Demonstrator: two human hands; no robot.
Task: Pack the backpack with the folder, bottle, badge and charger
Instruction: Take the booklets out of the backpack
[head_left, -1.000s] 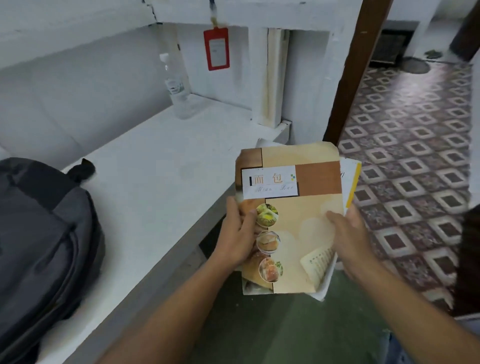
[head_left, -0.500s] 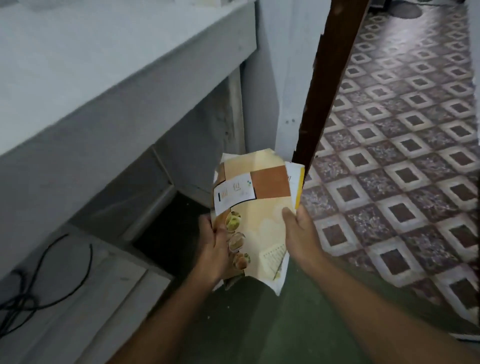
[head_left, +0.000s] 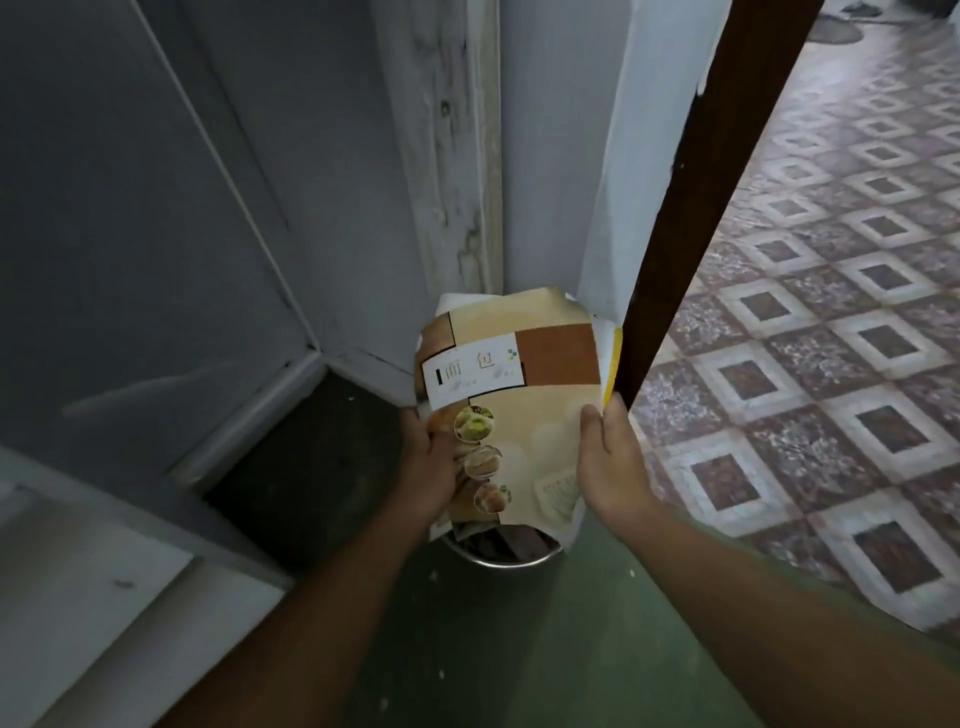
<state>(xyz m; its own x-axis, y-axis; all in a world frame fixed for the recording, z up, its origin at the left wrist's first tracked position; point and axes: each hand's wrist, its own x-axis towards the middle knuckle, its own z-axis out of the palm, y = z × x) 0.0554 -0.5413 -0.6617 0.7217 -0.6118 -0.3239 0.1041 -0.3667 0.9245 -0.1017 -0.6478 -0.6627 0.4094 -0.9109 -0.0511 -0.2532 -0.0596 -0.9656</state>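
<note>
I hold a tan and brown folder (head_left: 524, 395) with a white label and round food pictures, with loose papers and a yellow edge showing behind it. My left hand (head_left: 434, 467) grips its lower left edge. My right hand (head_left: 610, 462) grips its right edge. The folder is low, near the floor, in front of a white wall corner. The backpack, bottle, badge and charger are out of view.
A round metal container (head_left: 498, 553) sits on the green floor (head_left: 519, 649) just under the folder. A dark wooden post (head_left: 691, 182) stands right of it, with patterned tiles (head_left: 831, 312) beyond. A low white ledge (head_left: 104, 597) lies at lower left.
The view has dropped from the white shelf with the backpack to the floor corner. The folder, still in both hands, has come down over a metal container.
</note>
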